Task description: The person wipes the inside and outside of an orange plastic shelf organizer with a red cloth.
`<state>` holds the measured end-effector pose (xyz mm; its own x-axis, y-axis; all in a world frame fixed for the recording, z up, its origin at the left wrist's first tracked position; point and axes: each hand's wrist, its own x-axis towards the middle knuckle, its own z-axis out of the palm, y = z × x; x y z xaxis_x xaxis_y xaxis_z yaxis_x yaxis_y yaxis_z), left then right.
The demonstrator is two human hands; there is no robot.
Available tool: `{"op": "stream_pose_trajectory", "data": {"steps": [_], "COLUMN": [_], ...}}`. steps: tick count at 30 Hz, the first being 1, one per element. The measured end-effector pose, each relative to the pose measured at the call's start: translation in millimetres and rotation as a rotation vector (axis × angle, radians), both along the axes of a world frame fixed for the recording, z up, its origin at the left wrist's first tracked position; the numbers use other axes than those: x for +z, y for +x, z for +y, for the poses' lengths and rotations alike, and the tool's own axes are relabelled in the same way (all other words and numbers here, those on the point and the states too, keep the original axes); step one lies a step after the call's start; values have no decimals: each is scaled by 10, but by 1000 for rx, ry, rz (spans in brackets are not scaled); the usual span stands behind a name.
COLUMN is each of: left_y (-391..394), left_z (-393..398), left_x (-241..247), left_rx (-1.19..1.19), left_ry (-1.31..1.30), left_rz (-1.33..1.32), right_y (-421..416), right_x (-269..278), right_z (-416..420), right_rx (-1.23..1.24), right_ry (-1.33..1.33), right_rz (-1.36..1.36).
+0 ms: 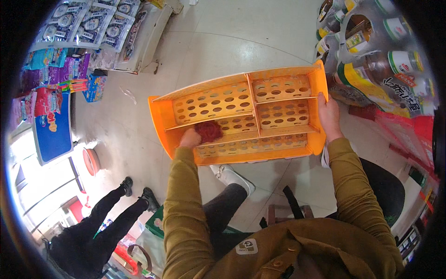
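Note:
An orange plastic shelf rack (318, 122) with perforated panels and several compartments is held in front of me, tilted across the view. My right hand (329, 113) grips its right side panel. Inside a left compartment, my left hand (191, 138) holds a dark red cloth (209, 131) against the perforated panel; the cloth looks slightly blurred. The fingertips of my left hand are partly hidden by the cloth.
Shrink-wrapped bottles (400, 66) are stacked at the right. Hanging snack packets (48, 101) and a low rack (150, 38) are at the left. A person in black (83, 240) is at lower left. A dark stool (379, 185) stands by my right arm.

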<state>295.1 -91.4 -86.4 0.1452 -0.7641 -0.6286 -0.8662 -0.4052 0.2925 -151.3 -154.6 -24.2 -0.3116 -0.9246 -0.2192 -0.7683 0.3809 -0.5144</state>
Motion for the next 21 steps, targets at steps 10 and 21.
{"op": "stream_pose_trajectory", "data": {"steps": [10,21], "left_y": [-1214,-371], "left_z": [-234,-124], "left_x": [240,446], "left_rx": [-52,-261], "left_ry": [25,96], "left_rz": [119,-443], "right_y": [11,33], "right_x": [-12,37], "right_z": [10,-25], "right_rx": [-22,-6], "right_ry": [-39,-31], "right_rz": [-28,-52]}}
